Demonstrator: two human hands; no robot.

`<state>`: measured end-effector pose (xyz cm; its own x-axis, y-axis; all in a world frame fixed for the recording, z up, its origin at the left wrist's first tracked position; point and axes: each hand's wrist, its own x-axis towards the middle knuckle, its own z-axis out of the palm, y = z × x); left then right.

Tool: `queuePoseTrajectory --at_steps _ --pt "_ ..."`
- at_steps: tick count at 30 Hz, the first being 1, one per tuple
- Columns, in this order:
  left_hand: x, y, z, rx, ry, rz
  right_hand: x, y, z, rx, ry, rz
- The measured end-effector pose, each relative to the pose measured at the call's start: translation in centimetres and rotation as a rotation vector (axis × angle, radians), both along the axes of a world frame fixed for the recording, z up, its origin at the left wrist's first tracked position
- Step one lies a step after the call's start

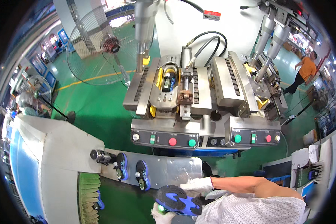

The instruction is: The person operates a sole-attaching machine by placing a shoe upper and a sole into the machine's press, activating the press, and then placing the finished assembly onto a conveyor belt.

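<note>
A black-and-blue sports shoe (179,200) is tilted in front of me with its patterned sole facing the camera. My left hand (161,216), in a white knit glove, grips its lower left end beside a bright green spot. My right hand (197,187), gloved too, lies against the shoe's upper edge; part of its fingers is hidden, so its hold is unclear. Beyond my hands, two similar shoes, one farther (122,166) and one nearer (142,175), rest on a metal shelf (182,169). Each has a greenish last top showing in its opening.
Ahead stands a two-station shoe press (168,100) with a shoe in its left station and a button panel (165,137). Left is a machine with a bristle curtain (88,196). A caged fan (100,46) stands behind. A person in orange (307,67) is far right.
</note>
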<state>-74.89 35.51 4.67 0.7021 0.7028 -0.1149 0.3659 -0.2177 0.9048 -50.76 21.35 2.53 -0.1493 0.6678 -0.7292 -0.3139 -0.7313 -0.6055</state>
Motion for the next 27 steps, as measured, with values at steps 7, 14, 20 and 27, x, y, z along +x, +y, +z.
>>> queuePoseTrajectory --at_steps 7,14,20,27 --pt "24.0 6.0 13.0 0.206 -0.288 -0.63 8.2 -1.1 5.6 0.489 0.934 -0.663" --pt "51.2 12.1 9.6 0.591 -0.049 -0.505 19.6 -12.7 5.1 0.64 0.101 -0.964" --pt "64.9 15.5 0.0 0.66 0.121 -0.277 20.4 -16.3 12.5 0.775 0.269 -1.253" --pt "68.2 17.3 3.6 0.529 0.389 -0.207 21.2 -15.1 13.3 0.674 0.269 -1.317"
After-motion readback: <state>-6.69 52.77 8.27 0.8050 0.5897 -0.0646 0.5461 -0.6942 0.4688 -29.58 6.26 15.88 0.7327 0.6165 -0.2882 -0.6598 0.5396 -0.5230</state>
